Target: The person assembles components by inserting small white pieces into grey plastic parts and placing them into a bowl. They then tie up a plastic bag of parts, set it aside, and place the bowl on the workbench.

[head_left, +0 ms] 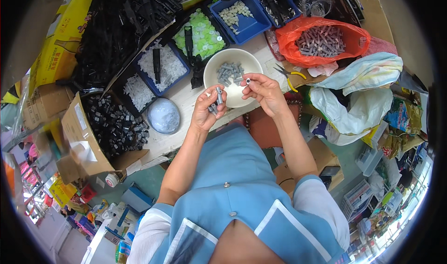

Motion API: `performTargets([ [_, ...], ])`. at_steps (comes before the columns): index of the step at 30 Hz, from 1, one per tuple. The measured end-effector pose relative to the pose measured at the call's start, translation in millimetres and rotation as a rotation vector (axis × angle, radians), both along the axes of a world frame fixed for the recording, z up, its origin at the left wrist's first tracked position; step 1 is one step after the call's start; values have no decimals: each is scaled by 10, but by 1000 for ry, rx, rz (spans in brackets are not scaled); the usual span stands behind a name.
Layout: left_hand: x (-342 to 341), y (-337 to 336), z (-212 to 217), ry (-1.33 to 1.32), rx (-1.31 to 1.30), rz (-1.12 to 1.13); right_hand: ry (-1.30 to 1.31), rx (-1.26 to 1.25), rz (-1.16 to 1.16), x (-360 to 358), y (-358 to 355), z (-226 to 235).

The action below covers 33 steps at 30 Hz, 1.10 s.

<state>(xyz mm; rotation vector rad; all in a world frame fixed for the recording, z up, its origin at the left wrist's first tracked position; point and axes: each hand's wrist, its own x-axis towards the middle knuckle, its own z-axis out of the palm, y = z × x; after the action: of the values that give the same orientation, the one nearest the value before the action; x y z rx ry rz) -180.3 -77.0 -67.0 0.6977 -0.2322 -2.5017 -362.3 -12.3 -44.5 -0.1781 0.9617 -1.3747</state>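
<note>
My left hand (209,107) is closed around a few small grey cylindrical parts (219,95), held upright between thumb and fingers. Just right of it, my right hand (264,94) pinches a small piece with a dark round end (248,81); its exact kind is too small to make out. Both hands are raised over the near rim of a cream bowl (213,64). Inside that bowl lies a loose pile of similar grey parts (229,71).
Left of the bowl stand trays of white plastic pieces (163,66) and green discs (200,33), a dish of pale bluish paste (163,115) and a carton of black parts (114,124). Yellow-handled pliers (293,80) and a red bag (288,36) of grey parts lie to the right.
</note>
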Motion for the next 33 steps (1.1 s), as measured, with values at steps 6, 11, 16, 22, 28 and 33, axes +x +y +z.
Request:
performTargets([
  [6,-112,7,-3,9,6,-35,13,-19,-44,-103,69,-67],
  [11,-187,36,-75,-6,35,-62,196,53,-198,-348,136,-430],
  [16,-239,71,-199,-37,69,-101,1185,185,-93,-539,223,-1134],
  [22,-198,7,-266,-71,76,-100,1619,99,-68,-591,316,-1307],
  [28,-188,-5,-263,-80,69,-88,799,435,-169,-639,402,-1154],
  [33,-232,-2,-237,-70,62,-103,1596,85,-104,-631,446,-1391],
])
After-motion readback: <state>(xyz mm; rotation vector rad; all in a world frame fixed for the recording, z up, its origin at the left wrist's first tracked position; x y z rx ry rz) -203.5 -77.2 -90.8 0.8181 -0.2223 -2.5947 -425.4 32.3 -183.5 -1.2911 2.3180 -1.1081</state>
